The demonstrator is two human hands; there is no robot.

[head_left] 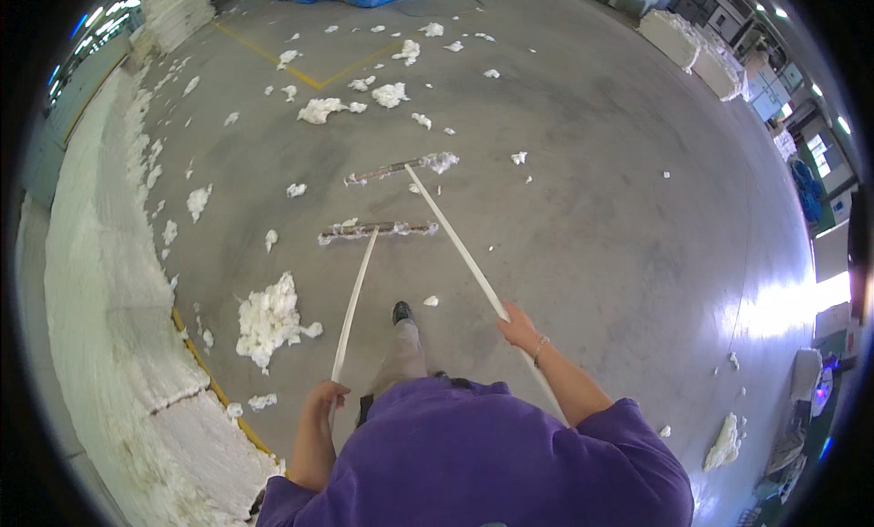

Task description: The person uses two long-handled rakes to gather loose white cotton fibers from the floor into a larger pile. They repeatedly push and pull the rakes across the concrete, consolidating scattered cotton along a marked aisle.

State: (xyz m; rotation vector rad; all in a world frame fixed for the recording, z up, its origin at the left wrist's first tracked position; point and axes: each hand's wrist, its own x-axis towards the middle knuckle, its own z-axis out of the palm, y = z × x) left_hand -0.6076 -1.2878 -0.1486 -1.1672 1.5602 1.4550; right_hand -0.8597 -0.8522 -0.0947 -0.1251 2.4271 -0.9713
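Our purple shirt (482, 454) fills the near middle. Our left hand (326, 395) grips the left mop (356, 306), our right hand (521, 329) the right mop (458, 242); both heads lie on the grey floor (592, 227), beyond and right of a white fluff pile (269, 319).

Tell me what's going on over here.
A person in a purple shirt holds two long poles with wide heads. The left grip is around the left pole, whose head is nearer; the right grip is around the right pole. White fluff clings to both heads, and loose clumps lie across the grey floor.
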